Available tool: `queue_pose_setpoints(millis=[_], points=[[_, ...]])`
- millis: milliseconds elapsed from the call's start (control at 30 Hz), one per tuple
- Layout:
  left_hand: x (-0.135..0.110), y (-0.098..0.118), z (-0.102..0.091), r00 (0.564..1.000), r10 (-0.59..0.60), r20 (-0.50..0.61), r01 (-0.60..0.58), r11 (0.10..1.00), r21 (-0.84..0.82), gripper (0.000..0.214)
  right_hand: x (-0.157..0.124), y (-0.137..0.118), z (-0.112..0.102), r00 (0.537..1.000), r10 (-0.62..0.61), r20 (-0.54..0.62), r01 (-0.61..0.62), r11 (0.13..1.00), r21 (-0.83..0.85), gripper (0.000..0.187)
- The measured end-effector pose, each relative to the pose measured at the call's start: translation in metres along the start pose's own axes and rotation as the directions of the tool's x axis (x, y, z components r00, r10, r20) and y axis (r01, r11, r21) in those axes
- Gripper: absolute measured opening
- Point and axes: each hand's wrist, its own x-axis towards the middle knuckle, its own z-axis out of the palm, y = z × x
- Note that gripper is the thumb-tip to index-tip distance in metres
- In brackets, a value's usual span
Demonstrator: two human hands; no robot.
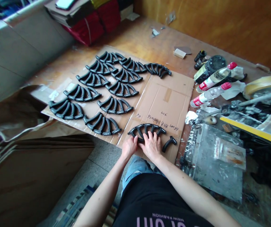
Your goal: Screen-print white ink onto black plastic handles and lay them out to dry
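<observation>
A curved row of black T-shaped handles (147, 126) lies on the cardboard sheet (173, 104) close in front of me, their heads forming an outer arc. At its left end, my left hand (129, 147) is closed with thumb and fingertips pinched on a handle, whose grip is partly hidden. My right hand (151, 145) lies over the middle of the row, fingers spread and touching the pieces. One loose black handle (170, 143) rests apart, just right of that hand. Several finished-looking fans of the same handles (103, 124) cover the left and far parts of the cardboard.
On the right lie two clear bottles with red caps (205, 98), a tape roll (265, 85) and a grey plastic sheet (218, 164). A red bundle (97, 23) sits at the far left. Stacked cardboard (38, 176) stands below the table's left edge.
</observation>
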Motion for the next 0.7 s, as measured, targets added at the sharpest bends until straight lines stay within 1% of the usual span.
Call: queue_pose_setpoints(millis=[100, 200, 267, 300, 400, 467, 500, 567, 633, 700], points=[[-0.002, 0.001, 0.0, 1.0, 0.01, -0.007, -0.01, 1.0, 0.009, 0.046, 0.003, -0.002, 0.005, 0.999, 0.023, -0.046, -0.023, 1.0, -0.011, 0.038], [-0.002, 0.009, -0.002, 0.998, 0.048, -0.031, -0.047, 0.999, 0.02, 0.044, 0.01, 0.004, 0.004, 0.997, 0.016, -0.071, -0.015, 1.0, 0.009, 0.034], [0.003, 0.02, -0.003, 0.992, 0.113, -0.057, -0.112, 0.994, 0.019, 0.042, 0.023, 0.01, -0.003, 0.994, 0.043, -0.104, -0.04, 0.999, 0.031, 0.034], [0.007, 0.026, -0.004, 0.984, 0.165, -0.064, -0.165, 0.986, 0.009, 0.041, 0.032, 0.013, -0.008, 0.99, 0.064, -0.129, -0.059, 0.997, 0.043, 0.034], [0.027, 0.043, -0.001, 0.934, 0.346, -0.091, -0.347, 0.938, 0.012, 0.038, 0.071, 0.024, -0.029, 0.97, 0.133, -0.204, -0.12, 0.99, 0.076, 0.034], [0.041, 0.047, 0.003, 0.89, 0.435, -0.139, -0.426, 0.9, 0.093, 0.037, 0.105, 0.032, -0.045, 0.956, 0.185, -0.228, -0.167, 0.981, 0.094, 0.036], [0.048, 0.047, 0.006, 0.866, 0.474, -0.16, -0.454, 0.878, 0.15, 0.036, 0.124, 0.036, -0.052, 0.949, 0.215, -0.233, -0.196, 0.975, 0.101, 0.037], [0.058, 0.043, 0.011, 0.813, 0.557, -0.167, -0.513, 0.823, 0.244, 0.034, 0.161, 0.047, -0.066, 0.932, 0.273, -0.238, -0.252, 0.961, 0.115, 0.037], [0.064, 0.037, 0.016, 0.76, 0.633, -0.15, -0.573, 0.761, 0.306, 0.031, 0.198, 0.057, -0.077, 0.914, 0.327, -0.242, -0.305, 0.944, 0.125, 0.038], [0.067, 0.03, 0.02, 0.72, 0.677, -0.154, -0.602, 0.719, 0.348, 0.027, 0.234, 0.066, -0.085, 0.894, 0.383, -0.231, -0.362, 0.923, 0.13, 0.04]])
